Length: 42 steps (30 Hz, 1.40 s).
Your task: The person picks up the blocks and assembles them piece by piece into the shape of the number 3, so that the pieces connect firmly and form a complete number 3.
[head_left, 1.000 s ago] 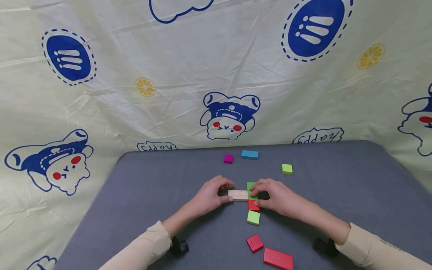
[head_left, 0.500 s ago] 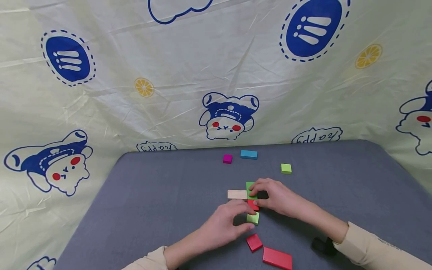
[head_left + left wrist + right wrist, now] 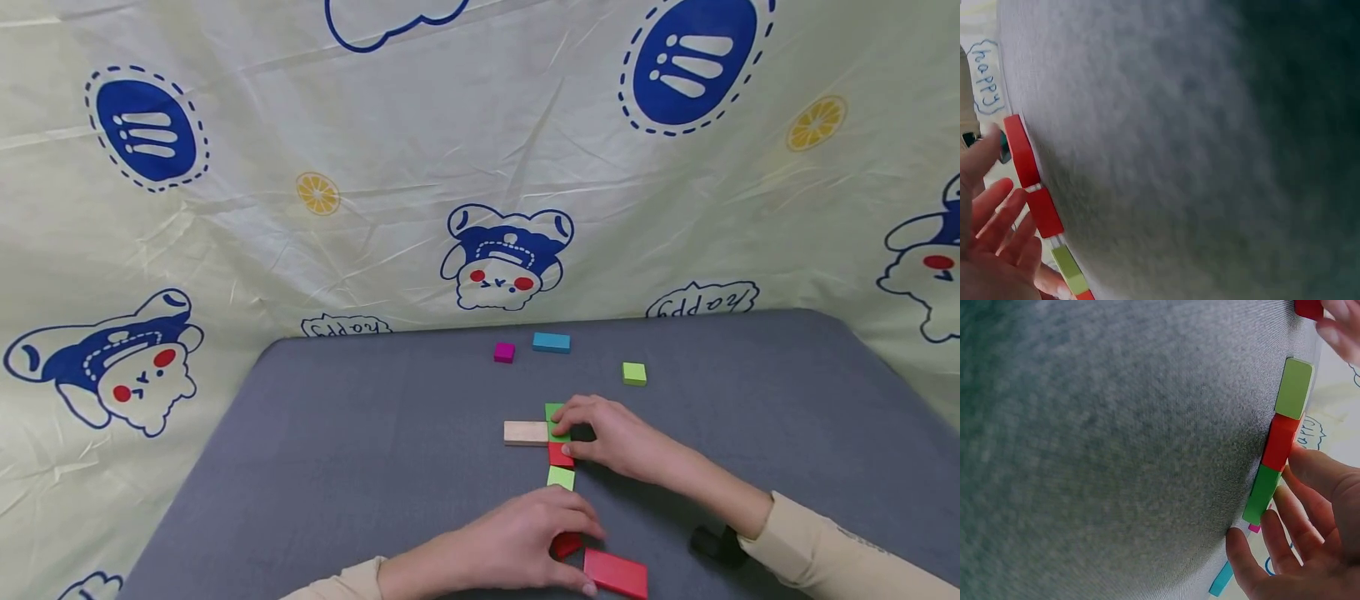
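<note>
While right hand (image 3: 618,439) touches green block (image 3: 1262,495), left hand (image 3: 528,535) overhangs red block (image 3: 565,547).

From the head: looks forward and down from the near side, set well back; takes in grey tabletop (image 3: 337,467), left hand (image 3: 517,537), right hand (image 3: 622,437) and printed backdrop (image 3: 405,142) behind. From the left wrist: turned sideways, low and close over the tabletop, with backdrop along the left edge. From the right wrist: turned sideways the opposite way, likewise close, with backdrop at right. Shares lime-green block (image 3: 1294,389) with left wrist and head views.
</note>
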Each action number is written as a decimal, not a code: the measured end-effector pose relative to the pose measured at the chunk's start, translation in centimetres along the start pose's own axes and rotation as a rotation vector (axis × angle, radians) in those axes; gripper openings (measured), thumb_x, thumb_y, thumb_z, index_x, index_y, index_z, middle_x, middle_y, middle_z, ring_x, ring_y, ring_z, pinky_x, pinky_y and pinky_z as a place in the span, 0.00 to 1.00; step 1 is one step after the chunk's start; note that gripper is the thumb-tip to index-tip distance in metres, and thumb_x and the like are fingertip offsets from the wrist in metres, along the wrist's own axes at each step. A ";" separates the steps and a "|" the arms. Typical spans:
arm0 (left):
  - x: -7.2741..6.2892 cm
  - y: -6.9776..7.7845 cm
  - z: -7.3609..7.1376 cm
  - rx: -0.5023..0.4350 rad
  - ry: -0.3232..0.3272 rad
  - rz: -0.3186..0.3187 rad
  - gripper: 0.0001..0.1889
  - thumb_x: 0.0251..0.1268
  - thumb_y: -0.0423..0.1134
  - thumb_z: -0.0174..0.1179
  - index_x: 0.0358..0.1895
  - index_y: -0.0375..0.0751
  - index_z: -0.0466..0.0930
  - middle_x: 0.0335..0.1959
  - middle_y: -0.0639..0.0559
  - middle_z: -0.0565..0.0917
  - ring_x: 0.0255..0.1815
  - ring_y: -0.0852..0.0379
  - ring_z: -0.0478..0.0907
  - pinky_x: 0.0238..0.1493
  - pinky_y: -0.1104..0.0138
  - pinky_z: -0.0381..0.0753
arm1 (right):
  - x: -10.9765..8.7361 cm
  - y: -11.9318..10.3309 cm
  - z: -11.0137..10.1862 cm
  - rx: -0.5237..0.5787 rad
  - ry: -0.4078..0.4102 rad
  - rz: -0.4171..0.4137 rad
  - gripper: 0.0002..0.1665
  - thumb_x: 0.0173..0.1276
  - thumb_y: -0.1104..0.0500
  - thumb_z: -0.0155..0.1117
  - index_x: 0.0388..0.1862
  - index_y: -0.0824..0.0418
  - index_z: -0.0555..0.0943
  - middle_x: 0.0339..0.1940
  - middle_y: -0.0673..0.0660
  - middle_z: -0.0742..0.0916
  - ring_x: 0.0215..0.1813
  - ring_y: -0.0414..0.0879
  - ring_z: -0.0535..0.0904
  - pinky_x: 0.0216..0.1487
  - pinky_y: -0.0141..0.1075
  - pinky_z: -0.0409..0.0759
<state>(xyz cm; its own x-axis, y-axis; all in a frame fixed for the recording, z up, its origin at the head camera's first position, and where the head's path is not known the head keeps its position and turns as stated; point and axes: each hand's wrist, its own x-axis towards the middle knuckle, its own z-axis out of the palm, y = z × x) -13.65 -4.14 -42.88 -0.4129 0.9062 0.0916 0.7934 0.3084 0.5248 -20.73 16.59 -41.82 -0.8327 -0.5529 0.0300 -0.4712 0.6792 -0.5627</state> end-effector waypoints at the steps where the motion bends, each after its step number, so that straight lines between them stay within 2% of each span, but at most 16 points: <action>1: 0.0 0.1 0.1 0.033 -0.009 0.016 0.21 0.61 0.51 0.69 0.56 0.49 0.81 0.53 0.63 0.78 0.55 0.75 0.68 0.56 0.82 0.62 | 0.0 0.0 0.0 0.001 -0.001 -0.010 0.11 0.62 0.59 0.73 0.43 0.50 0.87 0.52 0.48 0.83 0.59 0.54 0.75 0.57 0.56 0.73; 7: 0.4 0.8 0.8 0.189 -0.022 0.051 0.20 0.61 0.51 0.69 0.54 0.50 0.83 0.48 0.64 0.79 0.52 0.73 0.69 0.55 0.84 0.61 | 0.0 0.0 0.0 0.004 -0.001 -0.015 0.11 0.62 0.59 0.73 0.44 0.49 0.87 0.53 0.48 0.83 0.59 0.54 0.75 0.57 0.56 0.73; 13: 0.8 0.8 1.1 0.111 -0.044 -0.010 0.17 0.59 0.47 0.71 0.51 0.50 0.84 0.43 0.66 0.80 0.44 0.76 0.69 0.48 0.85 0.63 | 0.0 0.1 0.2 0.008 0.003 0.009 0.12 0.62 0.60 0.73 0.45 0.51 0.87 0.53 0.48 0.83 0.60 0.54 0.75 0.58 0.55 0.73; 23: 1.1 1.0 1.4 0.022 -0.054 -0.103 0.15 0.59 0.42 0.71 0.49 0.51 0.85 0.41 0.67 0.78 0.42 0.75 0.67 0.41 0.84 0.65 | -0.2 0.1 0.3 0.027 0.016 -0.004 0.12 0.62 0.60 0.72 0.46 0.52 0.87 0.53 0.49 0.83 0.60 0.54 0.75 0.58 0.56 0.72; 27: 1.0 1.1 1.5 -0.007 -0.035 -0.110 0.14 0.61 0.40 0.69 0.50 0.51 0.84 0.42 0.68 0.77 0.43 0.76 0.68 0.42 0.84 0.65 | -0.3 0.2 0.3 0.034 0.017 -0.017 0.12 0.63 0.60 0.72 0.46 0.52 0.87 0.54 0.49 0.83 0.60 0.54 0.75 0.58 0.55 0.73; 30: 1.0 1.1 1.2 -0.050 -0.022 -0.108 0.15 0.63 0.39 0.67 0.53 0.50 0.82 0.44 0.67 0.77 0.45 0.76 0.69 0.44 0.83 0.66 | -0.3 0.2 0.2 0.034 0.017 -0.030 0.12 0.63 0.60 0.72 0.46 0.53 0.86 0.54 0.50 0.83 0.60 0.55 0.75 0.58 0.55 0.73; 35: 0.7 1.0 0.3 -0.203 0.024 -0.123 0.15 0.65 0.37 0.65 0.54 0.49 0.81 0.48 0.65 0.77 0.47 0.76 0.70 0.47 0.80 0.69 | -0.3 0.3 0.2 0.047 0.015 -0.015 0.13 0.62 0.61 0.73 0.47 0.52 0.86 0.54 0.51 0.82 0.60 0.55 0.75 0.57 0.55 0.74; 42: -0.4 0.6 -0.6 -0.379 0.122 -0.194 0.15 0.65 0.34 0.65 0.54 0.50 0.79 0.50 0.67 0.77 0.51 0.73 0.71 0.54 0.73 0.72 | 0.0 0.3 0.4 0.041 0.006 0.016 0.14 0.61 0.62 0.73 0.46 0.52 0.87 0.53 0.50 0.83 0.59 0.53 0.75 0.57 0.54 0.74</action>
<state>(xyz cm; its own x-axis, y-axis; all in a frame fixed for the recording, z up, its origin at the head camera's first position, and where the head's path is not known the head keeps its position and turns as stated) -13.32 -4.45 -42.12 -0.6059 0.7941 0.0480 0.4852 0.3211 0.8133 -20.76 16.61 -42.31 -0.8420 -0.5389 0.0252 -0.4453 0.6679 -0.5963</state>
